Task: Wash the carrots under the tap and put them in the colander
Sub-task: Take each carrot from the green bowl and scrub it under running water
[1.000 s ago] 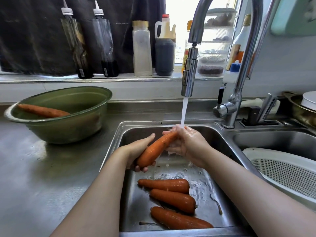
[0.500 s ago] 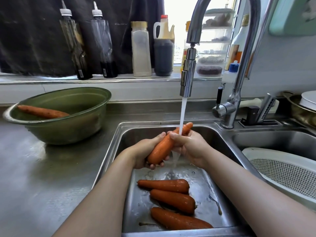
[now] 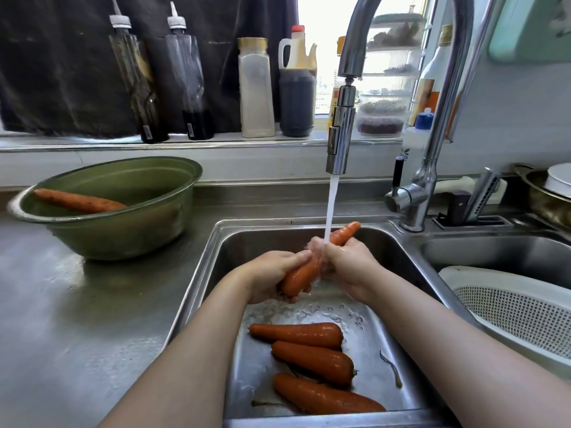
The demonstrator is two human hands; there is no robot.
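Head view: your left grip [image 3: 272, 278] curls round the thick end of the carrot [image 3: 301, 274] and your right grip [image 3: 352, 268] wraps its middle. This tilts it under the tap stream [image 3: 331, 205] for rinsing. The white colander [image 3: 509, 307] sits near, right.

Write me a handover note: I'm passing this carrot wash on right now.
Left hand grips the thick end of a carrot; right hand grips its middle, under the running tap.
Three carrots lie on the sink floor; a fifth carrot in the green bowl.
Colander in the right basin shows no carrot.
To do: finish this rinse, wash the rest, move all to the colander.
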